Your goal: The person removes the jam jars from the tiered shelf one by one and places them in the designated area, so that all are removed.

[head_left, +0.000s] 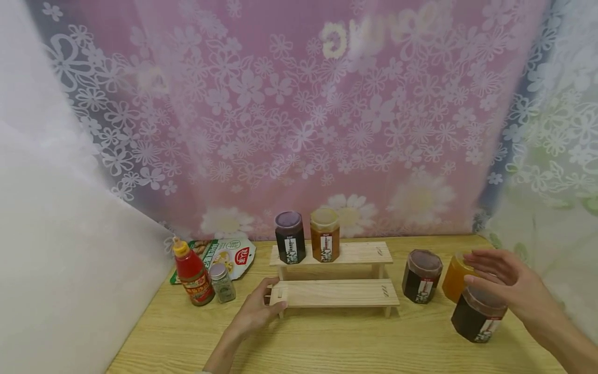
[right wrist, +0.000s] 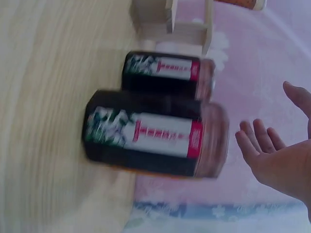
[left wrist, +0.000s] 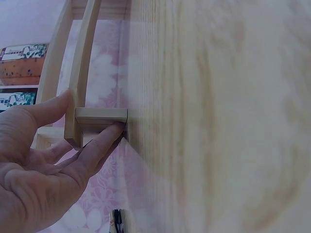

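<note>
My left hand grips the left end of a two-step wooden rack, its thumb on the lower board and its fingers round by the leg. On the rack's upper step stand a dark jar with a purple lid and an amber jar. At the right, my right hand hovers with fingers spread over a dark jar; a gap shows between fingers and lid in the right wrist view. Behind that jar is a yellow jar, partly hidden. Another dark jar stands nearer the rack.
On the left of the table stand a red sauce bottle with a yellow cap and a small spice jar. A green and white food packet lies behind them. A pink flowered curtain hangs along the back.
</note>
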`<control>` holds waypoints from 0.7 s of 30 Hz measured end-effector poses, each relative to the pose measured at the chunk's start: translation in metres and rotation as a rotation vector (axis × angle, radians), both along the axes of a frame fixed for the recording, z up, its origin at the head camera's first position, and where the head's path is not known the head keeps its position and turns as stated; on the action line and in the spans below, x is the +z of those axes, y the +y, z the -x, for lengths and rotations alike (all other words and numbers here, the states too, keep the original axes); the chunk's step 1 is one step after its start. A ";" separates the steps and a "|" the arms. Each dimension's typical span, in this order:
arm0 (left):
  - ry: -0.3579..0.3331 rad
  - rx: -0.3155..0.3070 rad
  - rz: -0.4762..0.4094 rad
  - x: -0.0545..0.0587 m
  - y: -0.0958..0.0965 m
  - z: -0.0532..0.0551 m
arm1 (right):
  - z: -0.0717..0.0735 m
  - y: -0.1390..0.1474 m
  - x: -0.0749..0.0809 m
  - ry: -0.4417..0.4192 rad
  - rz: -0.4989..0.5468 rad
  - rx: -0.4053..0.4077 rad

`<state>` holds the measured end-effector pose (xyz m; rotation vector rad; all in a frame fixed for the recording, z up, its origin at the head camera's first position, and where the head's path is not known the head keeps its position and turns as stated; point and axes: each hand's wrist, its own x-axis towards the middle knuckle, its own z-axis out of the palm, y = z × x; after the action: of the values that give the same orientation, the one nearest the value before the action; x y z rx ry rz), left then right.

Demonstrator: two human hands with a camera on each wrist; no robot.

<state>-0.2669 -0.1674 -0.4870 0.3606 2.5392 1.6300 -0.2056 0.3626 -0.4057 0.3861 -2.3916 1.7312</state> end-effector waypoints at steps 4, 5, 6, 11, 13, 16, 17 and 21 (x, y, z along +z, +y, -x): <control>-0.014 0.001 0.001 -0.001 0.000 0.000 | 0.005 -0.021 0.005 -0.002 0.090 0.090; -0.015 0.000 0.002 -0.001 0.000 0.000 | 0.006 -0.026 0.006 -0.009 0.084 0.095; -0.016 0.000 0.004 -0.001 0.000 0.000 | 0.007 -0.032 0.007 -0.017 0.075 0.088; -0.015 0.006 0.013 -0.001 0.001 -0.001 | 0.014 -0.057 0.012 -0.061 0.085 0.110; -0.016 0.009 0.019 -0.001 0.001 -0.002 | 0.017 -0.067 0.012 -0.061 0.076 0.119; -0.014 0.009 0.022 0.000 0.001 -0.002 | 0.022 -0.081 0.013 -0.060 0.085 0.143; -0.014 0.010 0.022 0.000 0.000 -0.002 | 0.024 -0.085 0.013 -0.061 0.089 0.155; -0.008 0.005 0.007 0.001 0.000 -0.002 | 0.034 -0.102 0.014 -0.060 0.081 0.201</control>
<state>-0.2647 -0.1678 -0.4857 0.3469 2.5410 1.6203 -0.2392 0.2606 -0.3914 0.5891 -2.3854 1.9428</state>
